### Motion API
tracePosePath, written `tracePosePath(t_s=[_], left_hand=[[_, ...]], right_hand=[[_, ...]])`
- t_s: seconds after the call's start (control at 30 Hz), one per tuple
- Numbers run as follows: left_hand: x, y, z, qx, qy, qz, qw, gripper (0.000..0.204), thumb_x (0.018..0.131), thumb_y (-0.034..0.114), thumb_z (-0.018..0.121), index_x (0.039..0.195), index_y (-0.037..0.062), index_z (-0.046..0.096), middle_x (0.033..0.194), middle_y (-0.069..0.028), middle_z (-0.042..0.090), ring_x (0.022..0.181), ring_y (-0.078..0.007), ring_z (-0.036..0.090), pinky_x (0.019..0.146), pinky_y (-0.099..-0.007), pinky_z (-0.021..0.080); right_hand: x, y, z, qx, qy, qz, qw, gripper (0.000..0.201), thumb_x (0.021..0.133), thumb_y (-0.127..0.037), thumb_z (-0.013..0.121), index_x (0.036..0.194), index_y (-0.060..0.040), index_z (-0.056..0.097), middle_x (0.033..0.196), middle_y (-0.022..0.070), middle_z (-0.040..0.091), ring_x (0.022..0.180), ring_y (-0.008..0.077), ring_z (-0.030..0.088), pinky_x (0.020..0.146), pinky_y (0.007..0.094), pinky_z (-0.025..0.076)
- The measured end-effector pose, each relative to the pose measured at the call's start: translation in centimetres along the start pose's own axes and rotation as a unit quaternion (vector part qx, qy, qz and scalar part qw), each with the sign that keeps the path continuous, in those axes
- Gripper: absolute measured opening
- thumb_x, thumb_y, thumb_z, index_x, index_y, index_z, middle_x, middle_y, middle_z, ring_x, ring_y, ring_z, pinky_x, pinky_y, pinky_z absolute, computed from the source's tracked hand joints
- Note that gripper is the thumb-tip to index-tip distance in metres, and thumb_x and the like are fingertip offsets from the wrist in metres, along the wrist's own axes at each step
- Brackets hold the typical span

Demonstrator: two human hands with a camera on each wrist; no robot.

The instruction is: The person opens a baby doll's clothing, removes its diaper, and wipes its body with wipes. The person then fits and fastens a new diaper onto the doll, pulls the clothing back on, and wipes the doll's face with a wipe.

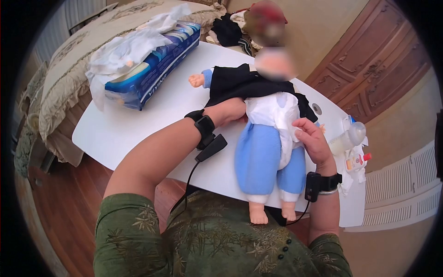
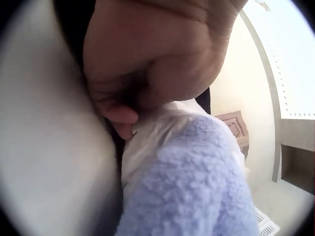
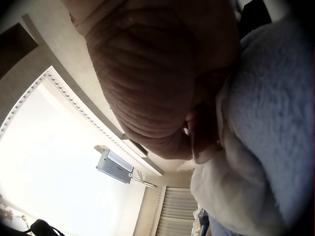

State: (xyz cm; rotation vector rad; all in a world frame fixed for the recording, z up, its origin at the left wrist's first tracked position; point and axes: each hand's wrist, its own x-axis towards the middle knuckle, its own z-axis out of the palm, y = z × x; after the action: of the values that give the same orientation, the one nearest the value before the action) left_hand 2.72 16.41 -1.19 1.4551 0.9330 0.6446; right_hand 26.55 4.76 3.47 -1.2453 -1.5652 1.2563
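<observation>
A doll with soft blue legs (image 1: 258, 159) lies on its back on the white table, feet toward the person. Around its hips is a white diaper (image 1: 272, 111), and a black top (image 1: 233, 83) is bunched over its chest. My left hand (image 1: 228, 111) is at the diaper's left side; in the left wrist view its curled fingers (image 2: 129, 117) grip the edge beside the blue plush. On the other side my right hand (image 1: 316, 140) pinches the diaper's edge between thumb and fingers. The right wrist view shows a thin white flap (image 3: 202, 153) at those fingertips.
On the white table (image 1: 173, 111), a blue diaper pack (image 1: 161, 69) with crumpled white sheets (image 1: 129, 51) on top stands at the back left. To the right are a baby bottle (image 1: 348, 137) and a small red-capped bottle (image 1: 357, 161). A bed (image 1: 60, 69) stands beyond the table's left.
</observation>
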Motion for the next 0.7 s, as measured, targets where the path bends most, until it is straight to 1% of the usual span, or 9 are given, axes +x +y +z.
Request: tracePosePath(t_s=[0.07,0.2,0.27,0.3,0.37,0.4,0.47,0.6,0.7], left_hand=[[0.6,-0.5,-0.6,-0.017,-0.049,-0.05,0.997,0.023,0.088,0.022,0.052,0.1,0.0056,0.062,0.08,-0.0027,0.058,0.064,-0.0098,0.049,0.055,-0.0266,0.04],[0.2,-0.7,-0.5,-0.06,-0.072,-0.027,0.995,0.023,0.089,0.025,0.053,0.099,0.0068,0.062,0.082,-0.0024,0.057,0.066,-0.0093,0.049,0.056,-0.0259,0.04],[-0.5,0.2,-0.4,-0.013,-0.052,0.017,0.998,0.025,0.089,0.025,0.055,0.105,0.0071,0.061,0.085,-0.0025,0.058,0.068,-0.0095,0.049,0.056,-0.0251,0.04],[-0.4,-0.1,-0.1,-0.013,-0.052,0.017,0.998,0.025,0.089,0.025,0.055,0.105,0.0071,0.061,0.085,-0.0025,0.058,0.068,-0.0095,0.049,0.056,-0.0251,0.04],[-0.1,-0.7,0.5,-0.062,0.022,0.008,0.998,0.027,0.088,0.021,0.056,0.109,0.0052,0.06,0.085,-0.0036,0.059,0.07,-0.0105,0.05,0.058,-0.0257,0.041],[-0.3,-0.6,0.6,-0.062,0.021,0.007,0.998,0.027,0.088,0.021,0.056,0.109,0.0052,0.06,0.085,-0.0036,0.059,0.07,-0.0105,0.05,0.058,-0.0257,0.041],[-0.7,-0.4,0.6,-0.027,0.063,-0.013,0.998,0.03,0.085,0.014,0.058,0.113,0.0015,0.058,0.088,-0.0047,0.059,0.072,-0.0117,0.052,0.061,-0.0264,0.043],[-0.2,-1.8,-0.6,0.015,0.034,-0.034,0.999,0.03,0.083,0.006,0.059,0.112,-0.0015,0.057,0.09,-0.0056,0.059,0.073,-0.0124,0.053,0.065,-0.0272,0.045],[-0.8,-1.8,-0.8,0.053,0.075,-0.027,0.995,0.033,0.08,0.002,0.059,0.113,-0.0019,0.056,0.093,-0.0067,0.059,0.075,-0.0126,0.055,0.066,-0.0264,0.046]], right_hand=[[0.0,0.1,-0.1,-0.001,0.001,-0.003,1.0,0.02,0.09,-0.014,0.056,0.107,-0.0042,0.057,0.102,-0.0031,0.057,0.094,0.0062,0.05,0.085,0.0209,0.04],[-0.1,0.4,-0.2,0.01,0.002,-0.008,1.0,0.02,0.09,-0.013,0.056,0.107,-0.0044,0.057,0.102,-0.0031,0.057,0.095,0.0062,0.05,0.086,0.021,0.04],[0.0,0.5,-0.2,0.016,0.0,-0.004,1.0,0.02,0.09,-0.013,0.056,0.107,-0.0044,0.057,0.102,-0.0031,0.057,0.095,0.0061,0.05,0.086,0.0209,0.04],[0.0,0.5,-0.3,0.019,-0.001,-0.001,1.0,0.02,0.09,-0.013,0.056,0.107,-0.0044,0.057,0.102,-0.0031,0.057,0.095,0.0061,0.05,0.086,0.0208,0.039],[0.0,0.3,-0.3,0.017,-0.003,-0.006,1.0,0.02,0.09,-0.013,0.056,0.108,-0.0043,0.057,0.102,-0.0031,0.057,0.094,0.0059,0.051,0.085,0.0206,0.04],[0.0,0.3,-0.2,0.016,-0.005,-0.009,1.0,0.02,0.09,-0.014,0.056,0.108,-0.0042,0.057,0.101,-0.0031,0.057,0.094,0.0057,0.051,0.085,0.0204,0.04],[0.0,-0.1,-0.1,-0.007,-0.006,-0.008,1.0,0.02,0.09,-0.014,0.057,0.108,-0.004,0.057,0.101,-0.003,0.057,0.093,0.0055,0.051,0.084,0.0202,0.04],[0.1,-0.9,0.5,-0.043,-0.016,-0.007,0.999,0.021,0.09,-0.013,0.057,0.109,-0.0033,0.058,0.101,-0.0027,0.058,0.091,0.0054,0.052,0.083,0.0203,0.042],[0.2,-0.9,0.5,-0.049,-0.019,-0.003,0.999,0.021,0.09,-0.012,0.056,0.109,-0.0031,0.058,0.101,-0.0025,0.058,0.091,0.0054,0.052,0.082,0.0205,0.042]])
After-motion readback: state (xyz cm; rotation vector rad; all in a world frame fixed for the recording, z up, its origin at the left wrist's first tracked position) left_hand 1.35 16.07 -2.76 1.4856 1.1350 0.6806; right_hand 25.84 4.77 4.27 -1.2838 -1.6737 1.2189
